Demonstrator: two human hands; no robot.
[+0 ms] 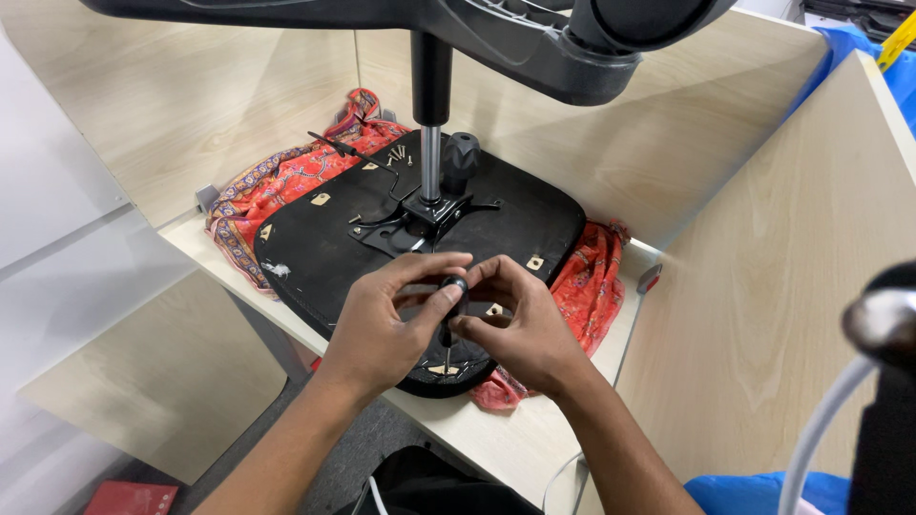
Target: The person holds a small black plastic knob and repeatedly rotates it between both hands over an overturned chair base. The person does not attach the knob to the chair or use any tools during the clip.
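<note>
Red patterned cloth [286, 181] lies spread on the pale desk [477, 434], and on it I see an upturned black chair seat [324, 243], underside up. Going rightward, my left hand [386, 329] hovers over the seat's near edge, its fingers curled together around the black handle of a screwdriver [448, 319]. That screwdriver stands nearly upright between both hands, its thin shaft pointing down to a small tan tab at the seat's near rim. Behind it, loose screws [399, 153] lie near the cloth, and a metal mounting plate [420, 215] carries a chrome gas cylinder [430, 162] rising toward the chair base overhead, with a black knob [460, 157] just beside it. My right hand [525, 329] meets the left, fingertips pinched on the same handle. Wooden partition panels [763, 286] enclose the desk on the right.
</note>
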